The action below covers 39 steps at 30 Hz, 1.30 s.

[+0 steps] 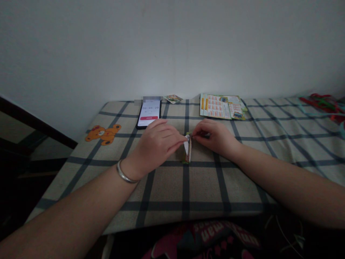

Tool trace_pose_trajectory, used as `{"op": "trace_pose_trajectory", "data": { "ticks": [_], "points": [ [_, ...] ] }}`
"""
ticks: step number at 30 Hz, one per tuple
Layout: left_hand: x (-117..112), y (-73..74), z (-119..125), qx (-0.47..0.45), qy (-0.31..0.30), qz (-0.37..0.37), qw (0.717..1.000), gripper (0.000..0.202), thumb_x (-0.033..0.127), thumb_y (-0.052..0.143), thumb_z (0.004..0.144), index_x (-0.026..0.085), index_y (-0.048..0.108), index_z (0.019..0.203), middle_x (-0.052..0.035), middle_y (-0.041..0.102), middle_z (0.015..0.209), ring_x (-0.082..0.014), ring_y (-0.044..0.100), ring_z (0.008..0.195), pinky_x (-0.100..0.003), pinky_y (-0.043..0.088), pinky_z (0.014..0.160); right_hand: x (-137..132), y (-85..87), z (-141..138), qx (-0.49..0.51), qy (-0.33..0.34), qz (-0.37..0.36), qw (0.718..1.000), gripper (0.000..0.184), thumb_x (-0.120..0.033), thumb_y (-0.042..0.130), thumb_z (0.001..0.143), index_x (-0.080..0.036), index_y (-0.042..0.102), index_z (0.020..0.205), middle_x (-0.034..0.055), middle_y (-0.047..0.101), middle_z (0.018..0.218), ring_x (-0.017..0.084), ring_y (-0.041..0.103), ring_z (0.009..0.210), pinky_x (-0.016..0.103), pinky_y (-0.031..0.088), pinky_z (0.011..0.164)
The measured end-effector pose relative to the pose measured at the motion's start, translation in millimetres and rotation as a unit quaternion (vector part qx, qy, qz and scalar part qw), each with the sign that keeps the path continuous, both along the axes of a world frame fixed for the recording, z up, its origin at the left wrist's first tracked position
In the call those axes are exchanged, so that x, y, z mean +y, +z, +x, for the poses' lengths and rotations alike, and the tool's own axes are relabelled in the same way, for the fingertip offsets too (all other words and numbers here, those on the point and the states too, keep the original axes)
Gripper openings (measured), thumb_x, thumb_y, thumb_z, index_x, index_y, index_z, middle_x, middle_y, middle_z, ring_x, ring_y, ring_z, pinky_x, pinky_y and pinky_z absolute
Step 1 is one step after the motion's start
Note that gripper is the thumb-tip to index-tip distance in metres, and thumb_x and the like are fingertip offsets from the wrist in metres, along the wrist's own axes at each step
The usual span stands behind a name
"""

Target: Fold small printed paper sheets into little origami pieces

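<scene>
Over the middle of the table, a small folded paper piece (187,151) with white and printed sides stands between my two hands. My left hand (160,142), with a silver bangle at its wrist, pinches the paper's upper left edge between thumb and forefinger. From the other side, my right hand (211,135) has its thumb and fingertips closed at the paper's upper right edge. The paper's lower end sits close to the checked cloth.
A phone (149,112) showing a running timer lies behind my left hand. Beside it is a small folded paper (173,99). Printed cards (215,106) lie near the wall. A bear sticker (104,134) is at the left, red and green items (320,106) at the far right.
</scene>
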State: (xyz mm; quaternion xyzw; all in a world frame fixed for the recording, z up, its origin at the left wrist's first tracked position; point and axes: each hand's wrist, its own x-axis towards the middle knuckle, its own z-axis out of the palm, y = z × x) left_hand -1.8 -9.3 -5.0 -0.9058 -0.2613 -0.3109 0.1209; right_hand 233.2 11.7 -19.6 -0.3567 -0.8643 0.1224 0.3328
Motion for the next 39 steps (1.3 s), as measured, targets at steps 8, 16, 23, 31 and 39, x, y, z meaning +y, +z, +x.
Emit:
{"op": "trace_pose_trajectory", "data": {
  "ticks": [8,16,23,31,39],
  "points": [
    [-3,7.3,-2,0.032,0.058,0.087,0.994,0.011,0.021,0.057,0.091,0.023,0.067,0.096,0.0022,0.069,0.083,-0.0173,0.057,0.085,-0.043,0.042,0.098,-6,3.4,-2,0.016,0.003,-0.029,0.999,0.005,-0.02,0.06,0.084,-0.018,0.065,0.084,0.002,0.061,0.082,0.012,0.059,0.07,0.025,0.048,0.063],
    [-11,13.0,0,0.079,0.105,0.12,0.984,0.011,0.023,0.055,0.092,0.021,0.064,0.086,0.0003,0.067,0.077,-0.0201,0.056,0.078,-0.039,0.045,0.076,-12,12.8,0,0.004,0.06,-0.061,0.996,0.02,-0.034,0.054,0.092,-0.018,0.066,0.092,0.0041,0.065,0.086,0.015,0.06,0.08,0.029,0.046,0.071],
    [-9,7.8,1,0.032,0.113,0.117,0.986,0.012,0.022,0.055,0.088,0.019,0.065,0.081,-0.0036,0.061,0.08,-0.0217,0.057,0.08,-0.041,0.047,0.078,-17,14.4,0,-0.007,0.076,-0.056,0.996,0.037,-0.045,0.065,0.082,-0.015,0.064,0.104,0.0049,0.064,0.089,0.016,0.061,0.08,0.029,0.048,0.071],
    [-8,4.6,2,0.0,0.052,0.067,0.996,0.007,0.018,0.057,0.087,0.016,0.064,0.087,-0.0064,0.065,0.096,-0.0215,0.059,0.089,-0.037,0.051,0.079,-18,10.5,-5,0.015,0.033,-0.071,0.997,0.017,-0.027,0.056,0.088,-0.017,0.064,0.099,0.0035,0.069,0.09,0.013,0.062,0.076,0.026,0.048,0.068],
    [-5,2.2,1,-0.017,0.051,0.009,0.999,0.007,0.017,0.053,0.089,0.016,0.06,0.089,-0.0055,0.065,0.093,-0.0194,0.061,0.087,-0.034,0.051,0.079,-20,11.4,-4,0.0,0.003,-0.076,0.997,0.014,-0.029,0.057,0.087,-0.018,0.063,0.092,0.0015,0.068,0.08,0.013,0.061,0.07,0.024,0.044,0.061]
  ]
}}
